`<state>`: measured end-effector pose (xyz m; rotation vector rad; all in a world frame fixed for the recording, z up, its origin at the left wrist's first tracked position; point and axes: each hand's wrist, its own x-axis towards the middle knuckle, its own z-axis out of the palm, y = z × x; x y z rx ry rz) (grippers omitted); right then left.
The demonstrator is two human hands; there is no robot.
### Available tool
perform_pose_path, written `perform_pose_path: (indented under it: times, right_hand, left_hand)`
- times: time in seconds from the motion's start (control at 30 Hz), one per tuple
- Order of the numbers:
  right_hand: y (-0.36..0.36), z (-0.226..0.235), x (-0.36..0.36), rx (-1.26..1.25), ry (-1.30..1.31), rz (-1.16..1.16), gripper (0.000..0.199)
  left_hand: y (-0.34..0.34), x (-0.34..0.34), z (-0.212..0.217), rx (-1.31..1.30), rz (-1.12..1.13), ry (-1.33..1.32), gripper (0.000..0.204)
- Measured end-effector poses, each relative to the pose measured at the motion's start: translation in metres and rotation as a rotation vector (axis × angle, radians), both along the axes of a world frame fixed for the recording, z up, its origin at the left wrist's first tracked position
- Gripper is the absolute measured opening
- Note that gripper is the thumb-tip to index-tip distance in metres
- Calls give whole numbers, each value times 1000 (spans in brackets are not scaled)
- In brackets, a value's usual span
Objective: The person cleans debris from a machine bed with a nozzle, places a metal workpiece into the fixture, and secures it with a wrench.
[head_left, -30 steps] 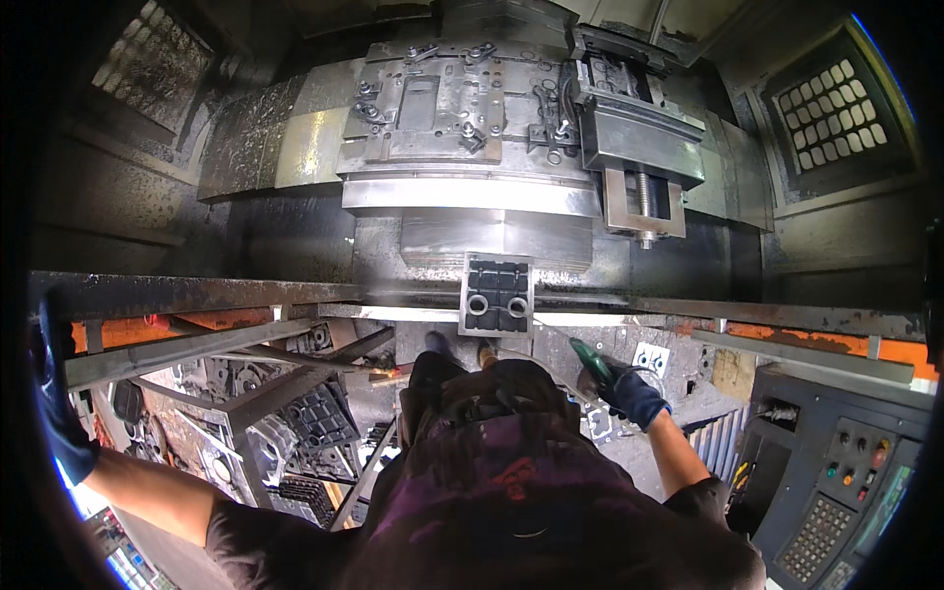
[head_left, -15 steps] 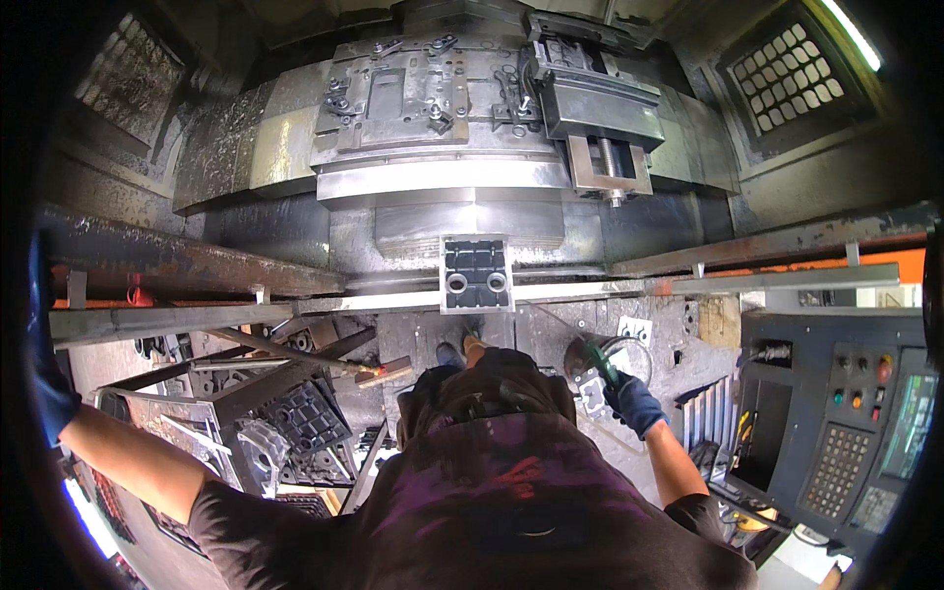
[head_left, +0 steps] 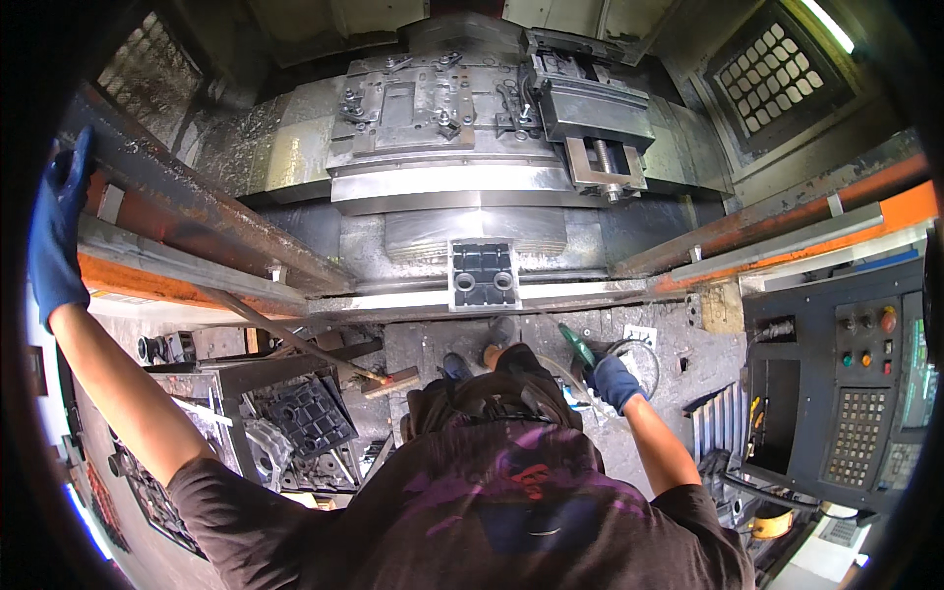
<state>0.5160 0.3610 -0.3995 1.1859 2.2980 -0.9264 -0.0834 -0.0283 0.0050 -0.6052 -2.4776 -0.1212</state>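
The right hand [head_left: 618, 383], gloved in blue, was closed firmly around a green hand tool [head_left: 578, 344]; near it, a pale looped hose [head_left: 658, 367] was seen above the floor, and a snag was judged possible if the tool were swung outward, although its connection could not be confirmed. Farther left, the left hand [head_left: 59, 236] was raised beside the rusted left door beam [head_left: 202, 187] with thumb and fingers parted; whether anything was gripped could not be told. Pinched fingers were considered a risk should the door be moved. Ahead of the body, the dark, ribbed casting [head_left: 483, 277] was seated on the metal sill [head_left: 580, 292], touched by neither hand. Because the sill was narrow, the casting could be tipped by a knock, and the shoes [head_left: 456, 367] just below could be struck. Beyond it, the clamped fixture plate [head_left: 408, 103] and, to its right, the vise [head_left: 595, 113] were exposed; any chips lodged there could be thrown by careless brushing or blowing.
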Motion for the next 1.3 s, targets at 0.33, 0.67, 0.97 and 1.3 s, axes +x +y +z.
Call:
perform_pose_path:
  times: [0.33, 0.67, 0.97, 1.3]
  right_hand:
    - [-8, -24, -23, -82, 39, 120, 28]
    - [-25, -38, -52, 51, 164, 71, 31]
    - [-17, -66, -39, 8, 124, 185, 29]
    - [-15, -25, -12, 130, -16, -20, 25]
  left_hand:
    - [0, -12, 17, -187, -117, -300, 49]
    - [22, 12, 21, 67, -259, -662, 46]
    - [24, -3, 24, -112, -227, -589, 42]
    - [22, 0, 19, -238, -170, -345, 42]
